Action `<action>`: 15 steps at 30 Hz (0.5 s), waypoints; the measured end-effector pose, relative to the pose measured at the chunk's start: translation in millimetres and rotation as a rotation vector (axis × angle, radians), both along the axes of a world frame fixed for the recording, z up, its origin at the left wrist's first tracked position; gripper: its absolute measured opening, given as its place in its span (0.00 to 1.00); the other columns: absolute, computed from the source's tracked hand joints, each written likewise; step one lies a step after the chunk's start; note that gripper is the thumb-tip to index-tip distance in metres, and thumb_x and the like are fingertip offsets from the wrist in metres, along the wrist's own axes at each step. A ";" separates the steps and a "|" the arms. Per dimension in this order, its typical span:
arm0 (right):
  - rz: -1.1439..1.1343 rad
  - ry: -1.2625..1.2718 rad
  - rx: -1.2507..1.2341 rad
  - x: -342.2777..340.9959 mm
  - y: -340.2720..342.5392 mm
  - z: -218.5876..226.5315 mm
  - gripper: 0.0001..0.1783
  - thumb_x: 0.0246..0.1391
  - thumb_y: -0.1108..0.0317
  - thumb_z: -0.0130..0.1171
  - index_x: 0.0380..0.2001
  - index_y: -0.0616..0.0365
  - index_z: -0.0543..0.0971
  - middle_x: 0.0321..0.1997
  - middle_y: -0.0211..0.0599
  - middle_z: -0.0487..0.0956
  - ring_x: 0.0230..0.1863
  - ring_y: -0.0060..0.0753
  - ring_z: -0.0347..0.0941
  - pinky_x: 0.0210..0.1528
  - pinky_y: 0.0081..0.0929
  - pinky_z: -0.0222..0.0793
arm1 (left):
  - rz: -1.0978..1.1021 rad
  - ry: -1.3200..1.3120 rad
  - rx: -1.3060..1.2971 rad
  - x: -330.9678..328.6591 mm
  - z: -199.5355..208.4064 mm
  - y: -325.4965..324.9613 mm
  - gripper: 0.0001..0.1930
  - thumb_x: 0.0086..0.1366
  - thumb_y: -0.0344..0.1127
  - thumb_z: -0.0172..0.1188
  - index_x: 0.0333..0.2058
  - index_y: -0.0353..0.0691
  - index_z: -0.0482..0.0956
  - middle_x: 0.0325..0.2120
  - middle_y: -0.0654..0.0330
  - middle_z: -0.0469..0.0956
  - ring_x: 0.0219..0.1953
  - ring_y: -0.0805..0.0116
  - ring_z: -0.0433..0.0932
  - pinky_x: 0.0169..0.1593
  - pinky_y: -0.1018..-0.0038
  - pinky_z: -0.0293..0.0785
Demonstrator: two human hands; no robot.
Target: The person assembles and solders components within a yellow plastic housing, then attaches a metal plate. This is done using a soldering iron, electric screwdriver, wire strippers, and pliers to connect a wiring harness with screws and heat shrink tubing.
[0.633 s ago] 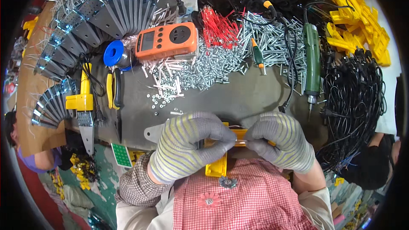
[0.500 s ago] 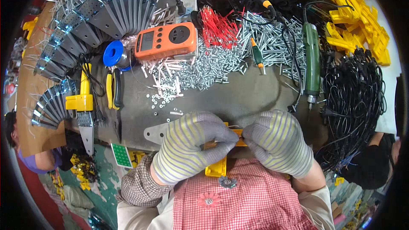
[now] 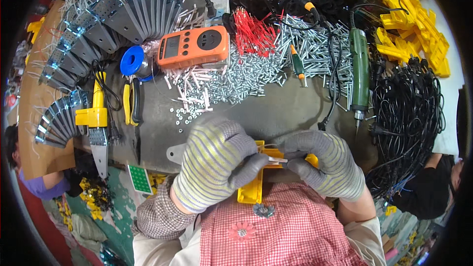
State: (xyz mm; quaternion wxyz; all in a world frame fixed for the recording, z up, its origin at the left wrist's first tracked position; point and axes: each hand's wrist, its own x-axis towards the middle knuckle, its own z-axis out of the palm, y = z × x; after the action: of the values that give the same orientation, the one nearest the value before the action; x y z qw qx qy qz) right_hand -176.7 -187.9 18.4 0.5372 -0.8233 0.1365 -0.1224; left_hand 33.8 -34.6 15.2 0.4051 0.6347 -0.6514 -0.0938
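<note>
Both my hands wear grey gloves with yellow stripes and meet at the table's front edge. Between the fingertips of my left hand (image 3: 214, 162) is a thin white sleeve (image 3: 277, 160), pointing toward the other hand. My right hand (image 3: 325, 160) has thumb and fingers pinched together at the sleeve's far end; what lies inside that pinch is hidden. Beneath and around the hands is a yellow plastic housing (image 3: 251, 190), partly covered by the gloves. A grey metal plate (image 3: 174, 153) with a hole sticks out from behind the left glove.
Screws (image 3: 246, 81) and white sleeves lie behind the hands, by an orange meter (image 3: 194, 47) and red-wired parts (image 3: 253, 32). A green electric screwdriver (image 3: 361, 69) and black cables (image 3: 409, 103) are at right. Pliers (image 3: 131, 101), a solder spool (image 3: 135, 62) and metal plates (image 3: 123, 22) occupy the left.
My hands have drawn slightly apart, so the white sleeve and more of the yellow housing show between them. My left hand has tilted upward. The screwdriver's hanging black cord has shifted left.
</note>
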 end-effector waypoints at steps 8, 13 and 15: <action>0.058 -0.006 -0.183 22.3 3.2 -5.3 0.12 0.62 0.62 0.68 0.44 0.56 0.86 0.40 0.39 0.87 0.39 0.46 0.86 0.44 0.39 0.81 | -0.107 0.236 0.088 30.0 17.7 37.4 0.08 0.49 0.28 0.67 0.31 0.41 0.81 0.22 0.61 0.77 0.29 0.58 0.79 0.44 0.61 0.74; -0.075 0.045 0.015 22.5 4.5 2.7 0.10 0.63 0.64 0.69 0.42 0.59 0.87 0.37 0.41 0.88 0.38 0.44 0.87 0.40 0.33 0.81 | 0.048 -0.165 0.110 -7.2 25.1 17.7 0.10 0.50 0.36 0.75 0.33 0.48 0.85 0.30 0.66 0.79 0.33 0.59 0.80 0.47 0.60 0.77; -0.113 0.071 0.009 22.7 4.8 6.0 0.10 0.62 0.63 0.69 0.41 0.58 0.87 0.36 0.40 0.88 0.38 0.44 0.87 0.40 0.33 0.80 | -0.028 -0.261 0.019 -4.3 8.7 21.7 0.13 0.47 0.40 0.77 0.33 0.50 0.86 0.33 0.68 0.81 0.35 0.62 0.80 0.48 0.59 0.76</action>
State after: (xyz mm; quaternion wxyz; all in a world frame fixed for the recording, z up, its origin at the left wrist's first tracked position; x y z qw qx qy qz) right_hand -154.0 -183.1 24.4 0.5280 -0.8157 0.2021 -0.1226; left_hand 29.5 -12.8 23.9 0.3097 0.6360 -0.7065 -0.0223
